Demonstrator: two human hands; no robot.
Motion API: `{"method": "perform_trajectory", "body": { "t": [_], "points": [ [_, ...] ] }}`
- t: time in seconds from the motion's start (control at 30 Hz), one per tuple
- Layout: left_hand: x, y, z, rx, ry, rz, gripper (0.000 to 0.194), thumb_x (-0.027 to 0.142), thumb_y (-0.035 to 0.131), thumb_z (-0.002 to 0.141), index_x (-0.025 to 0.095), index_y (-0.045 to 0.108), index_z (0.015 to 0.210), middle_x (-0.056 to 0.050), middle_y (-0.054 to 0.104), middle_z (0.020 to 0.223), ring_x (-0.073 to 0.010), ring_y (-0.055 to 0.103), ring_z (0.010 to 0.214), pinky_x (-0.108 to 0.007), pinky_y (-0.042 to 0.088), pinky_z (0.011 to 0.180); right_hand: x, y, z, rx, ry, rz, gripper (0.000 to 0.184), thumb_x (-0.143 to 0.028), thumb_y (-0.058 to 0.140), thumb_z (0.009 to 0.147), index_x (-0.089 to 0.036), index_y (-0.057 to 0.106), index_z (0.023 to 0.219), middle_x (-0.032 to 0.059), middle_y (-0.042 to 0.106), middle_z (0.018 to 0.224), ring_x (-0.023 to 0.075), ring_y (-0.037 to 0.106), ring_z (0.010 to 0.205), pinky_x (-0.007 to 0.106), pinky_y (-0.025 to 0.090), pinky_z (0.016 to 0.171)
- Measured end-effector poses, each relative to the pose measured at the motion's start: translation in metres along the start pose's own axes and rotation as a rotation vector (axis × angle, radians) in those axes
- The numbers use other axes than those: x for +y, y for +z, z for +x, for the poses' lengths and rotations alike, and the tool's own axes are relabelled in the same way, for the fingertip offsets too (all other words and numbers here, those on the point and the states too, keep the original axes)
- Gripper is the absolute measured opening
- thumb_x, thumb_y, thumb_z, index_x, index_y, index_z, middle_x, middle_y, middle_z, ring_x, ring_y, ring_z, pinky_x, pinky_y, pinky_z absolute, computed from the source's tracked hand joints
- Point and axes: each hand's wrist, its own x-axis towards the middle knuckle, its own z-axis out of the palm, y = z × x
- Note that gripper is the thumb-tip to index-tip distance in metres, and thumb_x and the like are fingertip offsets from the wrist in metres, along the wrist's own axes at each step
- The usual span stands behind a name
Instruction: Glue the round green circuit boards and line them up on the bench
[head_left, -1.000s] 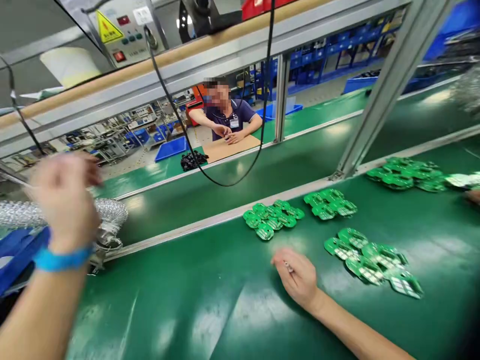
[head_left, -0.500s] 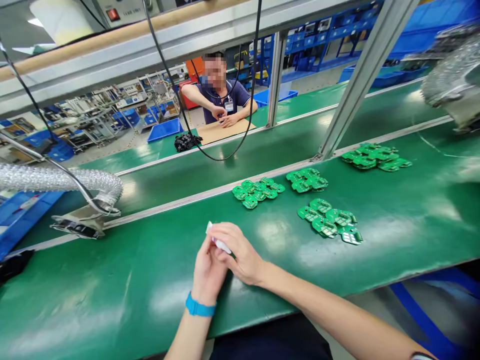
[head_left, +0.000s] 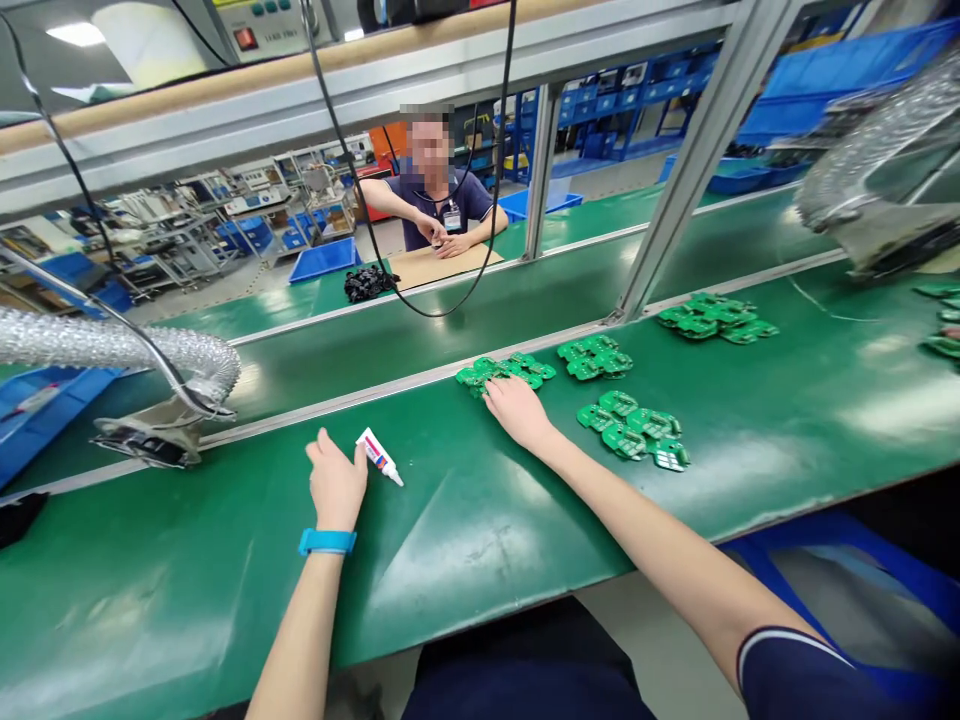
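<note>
My left hand (head_left: pixel 336 488), with a blue band on its wrist, is over the green tabletop with its fingers apart and nothing between them. Just right of its thumb is a small white squeeze tube (head_left: pixel 379 456) with red and blue print, its nozzle pointing down and right. The tube seems to lie on the table; whether the thumb touches it is unclear. My right hand (head_left: pixel 519 412) reaches onto the nearest cluster of green circuit boards (head_left: pixel 534 369), fingers bent down over its front edge. Its thumb and the grip are hidden.
More circuit boards lie in groups to the right, one behind (head_left: pixel 595 356) and one nearer (head_left: pixel 634 425). A foil duct with a nozzle (head_left: pixel 150 440) stands at left. A black cable (head_left: pixel 450 314) hangs ahead. Across the bench sits a co-worker (head_left: pixel 442 215) with hands together.
My hands have come apart. The tube that was between them is now beside my left thumb. My left hand has moved left, and my right hand forward and right onto the circuit boards.
</note>
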Motion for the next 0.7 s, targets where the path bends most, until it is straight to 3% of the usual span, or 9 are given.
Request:
{"method": "perform_trajectory", "body": {
  "t": [0.07, 0.1, 0.17, 0.23, 0.33, 0.47, 0.53, 0.6, 0.7],
  "points": [
    [0.021, 0.014, -0.007, 0.046, 0.336, 0.233, 0.065, 0.036, 0.069, 0.083, 0.023, 0.046, 0.142, -0.02, 0.054, 0.131, -0.0412, 0.054, 0.121, -0.05, 0.048, 0.091, -0.001, -0.011, -0.004, 0.055, -0.013, 0.037, 0.039, -0.022, 0.032, 0.104, -0.011, 0.068, 0.11, 0.0154, 0.073, 0.101, 0.0241, 0.065, 0.095, 0.042, 0.04, 0.106],
    [0.034, 0.025, -0.011, -0.004, 0.525, 0.333, 0.064, 0.033, 0.067, 0.085, 0.022, 0.046, 0.144, -0.02, 0.051, 0.137, -0.0416, 0.049, 0.128, -0.051, 0.044, 0.099, -0.003, -0.017, -0.007, 0.1, -0.033, 0.068, 0.04, -0.023, 0.03, 0.105, -0.011, 0.069, 0.108, 0.014, 0.073, 0.096, 0.023, 0.065, 0.092, 0.041, 0.04, 0.106],
    [0.058, 0.051, -0.019, -0.219, 0.814, 0.387, 0.065, 0.025, 0.067, 0.084, 0.024, 0.045, 0.146, -0.017, 0.048, 0.145, -0.0376, 0.044, 0.136, -0.051, 0.036, 0.112, -0.01, -0.029, -0.018, 0.2, -0.105, 0.151, 0.039, -0.025, 0.032, 0.105, -0.012, 0.07, 0.106, 0.0128, 0.074, 0.094, 0.022, 0.065, 0.091, 0.041, 0.04, 0.106],
    [0.075, 0.075, -0.024, -0.364, 0.92, 0.321, 0.069, 0.018, 0.068, 0.082, 0.026, 0.045, 0.147, -0.013, 0.044, 0.151, -0.0342, 0.039, 0.142, -0.051, 0.029, 0.118, -0.02, -0.04, -0.033, 0.268, -0.186, 0.267, 0.035, -0.027, 0.037, 0.105, -0.014, 0.07, 0.106, 0.0122, 0.074, 0.097, 0.0215, 0.065, 0.093, 0.041, 0.042, 0.104],
    [0.082, 0.091, -0.026, -0.557, 0.762, 0.075, 0.075, 0.019, 0.072, 0.08, 0.027, 0.043, 0.149, -0.011, 0.061, 0.134, -0.0293, 0.056, 0.126, -0.047, 0.04, 0.11, -0.032, -0.051, -0.056, 0.291, -0.134, 0.537, 0.032, -0.033, 0.043, 0.103, -0.018, 0.071, 0.103, 0.0101, 0.074, 0.096, 0.0214, 0.066, 0.09, 0.039, 0.049, 0.092],
    [0.066, 0.091, -0.035, -0.776, 0.306, -0.297, 0.053, 0.033, 0.081, 0.074, 0.02, 0.065, 0.123, -0.006, 0.072, 0.092, -0.0204, 0.069, 0.083, -0.032, 0.052, 0.081, -0.037, -0.049, -0.072, 0.186, 0.281, 1.065, 0.033, -0.047, 0.051, 0.098, -0.021, 0.07, 0.103, 0.0069, 0.074, 0.095, 0.0205, 0.067, 0.086, 0.034, 0.054, 0.079],
    [0.055, 0.094, -0.042, -0.734, 0.108, -0.449, 0.04, 0.036, 0.085, 0.069, 0.016, 0.07, 0.101, -0.006, 0.071, 0.083, -0.0188, 0.068, 0.075, -0.03, 0.052, 0.075, -0.04, -0.043, -0.074, 0.097, 0.448, 1.332, 0.042, -0.053, 0.061, 0.09, -0.021, 0.065, 0.117, 0.0059, 0.074, 0.098, 0.0207, 0.068, 0.089, 0.033, 0.055, 0.079],
    [0.047, 0.099, -0.05, -0.624, -0.068, -0.595, 0.042, 0.038, 0.088, 0.065, 0.016, 0.068, 0.096, -0.004, 0.07, 0.081, -0.0171, 0.067, 0.071, -0.029, 0.051, 0.07, -0.046, -0.034, -0.075, 0.012, 0.533, 1.509, 0.057, -0.053, 0.074, 0.079, -0.02, 0.062, 0.125, 0.0067, 0.075, 0.105, 0.0223, 0.069, 0.096, 0.035, 0.056, 0.084],
    [0.041, 0.101, -0.056, -0.506, -0.211, -0.722, 0.046, 0.04, 0.088, 0.063, 0.019, 0.064, 0.096, 0.0, 0.068, 0.084, -0.0132, 0.065, 0.071, -0.024, 0.049, 0.064, -0.055, -0.026, -0.076, -0.053, 0.577, 1.611, 0.054, -0.05, 0.083, 0.069, -0.018, 0.07, 0.111, 0.0093, 0.075, 0.109, 0.0259, 0.068, 0.102, 0.041, 0.054, 0.093]
  ]
}}
